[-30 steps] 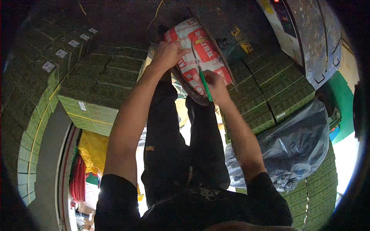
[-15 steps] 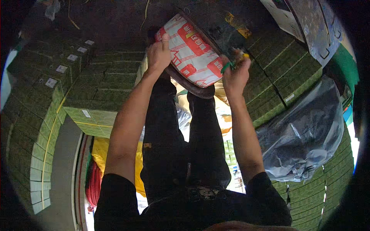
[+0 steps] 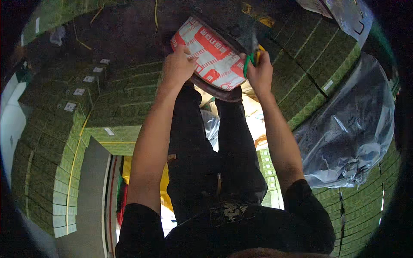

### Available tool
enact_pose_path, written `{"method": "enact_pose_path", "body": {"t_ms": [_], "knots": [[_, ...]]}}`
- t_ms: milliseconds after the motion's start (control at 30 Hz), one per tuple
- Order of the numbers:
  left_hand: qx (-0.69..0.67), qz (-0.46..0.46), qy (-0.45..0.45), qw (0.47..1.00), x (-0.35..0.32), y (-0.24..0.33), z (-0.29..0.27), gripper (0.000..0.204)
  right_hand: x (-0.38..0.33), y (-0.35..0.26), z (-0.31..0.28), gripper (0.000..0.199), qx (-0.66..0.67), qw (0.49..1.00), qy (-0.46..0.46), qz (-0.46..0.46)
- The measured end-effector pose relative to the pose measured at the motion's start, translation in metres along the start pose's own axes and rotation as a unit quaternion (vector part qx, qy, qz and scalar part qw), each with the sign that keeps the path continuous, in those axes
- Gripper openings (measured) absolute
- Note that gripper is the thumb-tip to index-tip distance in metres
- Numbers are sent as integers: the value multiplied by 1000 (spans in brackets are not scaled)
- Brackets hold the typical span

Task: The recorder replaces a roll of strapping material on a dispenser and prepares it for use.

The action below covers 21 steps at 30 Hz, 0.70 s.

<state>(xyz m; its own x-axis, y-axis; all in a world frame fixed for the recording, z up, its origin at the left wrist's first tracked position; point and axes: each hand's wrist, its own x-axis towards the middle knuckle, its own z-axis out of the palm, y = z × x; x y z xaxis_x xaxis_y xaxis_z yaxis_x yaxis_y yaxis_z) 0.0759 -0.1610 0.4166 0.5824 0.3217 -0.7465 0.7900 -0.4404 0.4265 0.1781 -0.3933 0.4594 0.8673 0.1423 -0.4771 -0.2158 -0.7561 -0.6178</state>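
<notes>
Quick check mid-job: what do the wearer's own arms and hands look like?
The left hand and right hand are bare: no gloves, watch or bracelet shows. The forearms are uncovered too. Short black sleeves cover the upper arms, part of a black top with a pale print.

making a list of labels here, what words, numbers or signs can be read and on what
Printed wording is not copied out here; this is where it stands.
Red-and-white package: large white characters on a red panel.
White labels on the green stacks at left: too small to read.
White label on the green stack at right: too small to read.
Black shirt: pale print, too blurred to read.
</notes>
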Motion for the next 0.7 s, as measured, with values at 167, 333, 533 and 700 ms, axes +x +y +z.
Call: {"method": "enact_pose_path", "body": {"t_ms": [167,333,533,700], "knots": [[351,278,149,882,-9,52,11,41,-62,32,-17,26,169,974,148,14],[200,182,98,958,-31,77,64,90,-113,100,-9,26,197,966,127,112],[204,143,171,953,-16,59,70,98,-134,130,2,47,88,983,81,139],[165,127,137,968,5,56,32,91,-116,120,-6,46,38,991,103,77]]}}
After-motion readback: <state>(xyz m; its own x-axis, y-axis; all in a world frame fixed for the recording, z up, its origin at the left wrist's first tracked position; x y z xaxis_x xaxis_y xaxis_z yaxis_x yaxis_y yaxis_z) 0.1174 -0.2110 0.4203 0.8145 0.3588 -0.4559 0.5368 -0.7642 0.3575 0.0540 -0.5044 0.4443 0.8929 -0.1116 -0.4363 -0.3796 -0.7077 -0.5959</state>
